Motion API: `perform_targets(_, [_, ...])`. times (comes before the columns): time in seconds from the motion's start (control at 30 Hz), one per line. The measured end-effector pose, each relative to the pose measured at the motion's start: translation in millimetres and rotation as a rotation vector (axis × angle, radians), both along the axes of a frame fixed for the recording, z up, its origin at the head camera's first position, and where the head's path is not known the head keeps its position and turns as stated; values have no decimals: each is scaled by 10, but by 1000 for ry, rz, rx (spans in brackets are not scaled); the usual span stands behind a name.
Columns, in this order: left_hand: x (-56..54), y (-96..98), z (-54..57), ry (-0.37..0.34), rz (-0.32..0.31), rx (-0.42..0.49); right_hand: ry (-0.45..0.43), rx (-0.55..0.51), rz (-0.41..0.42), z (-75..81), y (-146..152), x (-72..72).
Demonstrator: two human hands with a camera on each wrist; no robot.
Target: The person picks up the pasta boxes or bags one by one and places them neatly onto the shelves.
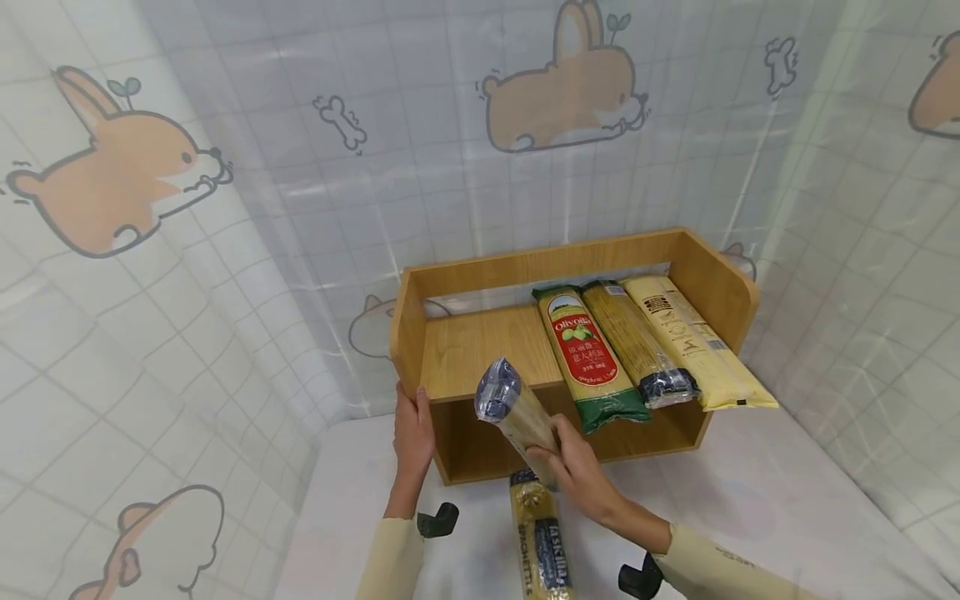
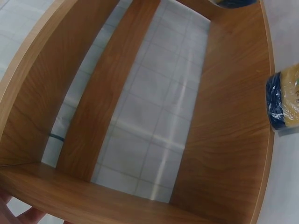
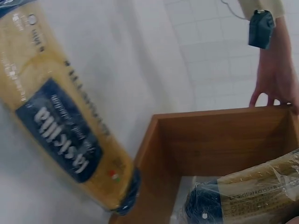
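Note:
My right hand (image 1: 581, 471) grips a clear-wrapped spaghetti pack (image 1: 521, 412) with a dark blue end, tilted up in front of the wooden shelf (image 1: 487, 342). That pack (image 3: 252, 193) also shows at lower right in the right wrist view. At the shelf's left side panel, my left hand (image 1: 414, 437) holds the front edge between thumb and fingers; its fingers show partly at lower left in the left wrist view. A second spaghetti pack (image 1: 542, 537), with a dark blue label, lies on the white table below the shelf.
On the shelf's upper board, to the right, lie a green and red Olivoila pasta pack (image 1: 588, 354), a pasta pack with a blue end (image 1: 637, 342) and a pale yellow noodle pack (image 1: 693, 342). Patterned sheeting (image 1: 375, 200) hangs behind and beside the white table (image 1: 352, 500).

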State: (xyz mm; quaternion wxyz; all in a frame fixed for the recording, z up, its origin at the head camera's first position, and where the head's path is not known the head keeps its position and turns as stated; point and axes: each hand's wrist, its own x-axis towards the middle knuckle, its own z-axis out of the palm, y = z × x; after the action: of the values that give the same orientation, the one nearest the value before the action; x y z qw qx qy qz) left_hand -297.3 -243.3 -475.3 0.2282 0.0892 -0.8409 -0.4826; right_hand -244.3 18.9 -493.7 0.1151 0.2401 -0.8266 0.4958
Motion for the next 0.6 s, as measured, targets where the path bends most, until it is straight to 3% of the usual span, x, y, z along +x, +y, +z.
perform_targets(0.1, [9,0,-3,-2,-9,5,9,-26,-25,71,-46,-16])
perform_targets(0.33, [1,-1,-8,-6,-9,13,-69,-109,-21,249,-171,-9])
perform_targets(0.6, [6,1,4,-9,-2,10,29,-111,-49,429,-223,-50])
